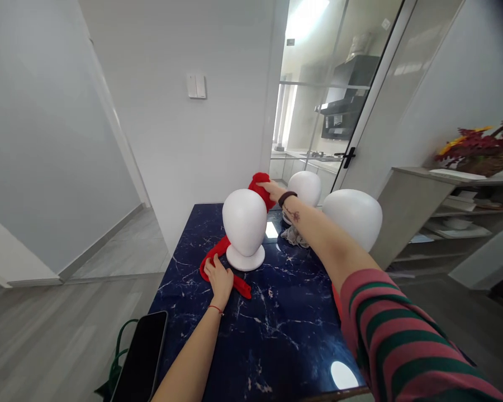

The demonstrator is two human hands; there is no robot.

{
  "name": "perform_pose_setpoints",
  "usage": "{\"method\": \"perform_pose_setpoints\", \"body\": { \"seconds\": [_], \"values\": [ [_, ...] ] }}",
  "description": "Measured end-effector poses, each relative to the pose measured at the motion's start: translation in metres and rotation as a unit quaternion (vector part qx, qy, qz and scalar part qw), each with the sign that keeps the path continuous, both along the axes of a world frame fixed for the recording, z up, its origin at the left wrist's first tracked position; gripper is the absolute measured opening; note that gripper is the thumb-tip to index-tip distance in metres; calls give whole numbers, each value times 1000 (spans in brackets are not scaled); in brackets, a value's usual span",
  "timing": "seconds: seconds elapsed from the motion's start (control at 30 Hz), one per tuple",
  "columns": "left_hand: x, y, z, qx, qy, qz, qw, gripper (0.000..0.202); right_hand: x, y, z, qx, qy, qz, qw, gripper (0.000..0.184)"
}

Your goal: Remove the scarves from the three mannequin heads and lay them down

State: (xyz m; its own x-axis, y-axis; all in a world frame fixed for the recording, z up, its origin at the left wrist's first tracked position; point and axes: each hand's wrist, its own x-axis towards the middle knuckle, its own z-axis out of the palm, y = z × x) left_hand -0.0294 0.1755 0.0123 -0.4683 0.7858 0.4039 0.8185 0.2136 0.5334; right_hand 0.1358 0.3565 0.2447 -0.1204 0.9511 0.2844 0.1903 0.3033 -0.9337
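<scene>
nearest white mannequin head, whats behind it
Behind the nearest white mannequin head a red scarf runs round: the right hand grips one end behind it, the left hand presses the other on the table. The stretch between is hidden.
</scene>
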Motion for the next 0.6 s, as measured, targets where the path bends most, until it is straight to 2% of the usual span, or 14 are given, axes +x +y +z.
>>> {"method": "perform_pose_setpoints", "body": {
  "seconds": [0.13,0.2,0.23,0.3,0.33,0.37,0.43,0.5,0.6],
  "values": [
    [-22,4,-2,9,-45,-7,999,51,-36,2,42,73,-47,22,996,40],
    [-33,7,-3,11,-68,-25,997,42,-52,-2,55,149,-129,29,980,40],
    [-38,9,-3,13,-77,-33,996,37,-59,-6,59,204,-197,30,958,41],
    [-44,12,-3,25,-103,-40,993,26,-72,-17,61,314,-350,34,882,44],
    [-46,13,-2,35,-119,-39,992,21,-76,-25,60,353,-410,39,840,46],
    [-47,14,-1,48,-135,-31,989,18,-80,-33,58,377,-445,45,811,46],
    [-48,14,6,84,-167,2,982,20,-84,-54,53,415,-459,54,784,47],
    [-49,10,19,133,-192,48,971,27,-82,-80,47,447,-414,62,791,46],
    [-46,-2,43,209,-218,81,950,36,-65,-133,33,440,-276,109,847,43]
  ]
}}
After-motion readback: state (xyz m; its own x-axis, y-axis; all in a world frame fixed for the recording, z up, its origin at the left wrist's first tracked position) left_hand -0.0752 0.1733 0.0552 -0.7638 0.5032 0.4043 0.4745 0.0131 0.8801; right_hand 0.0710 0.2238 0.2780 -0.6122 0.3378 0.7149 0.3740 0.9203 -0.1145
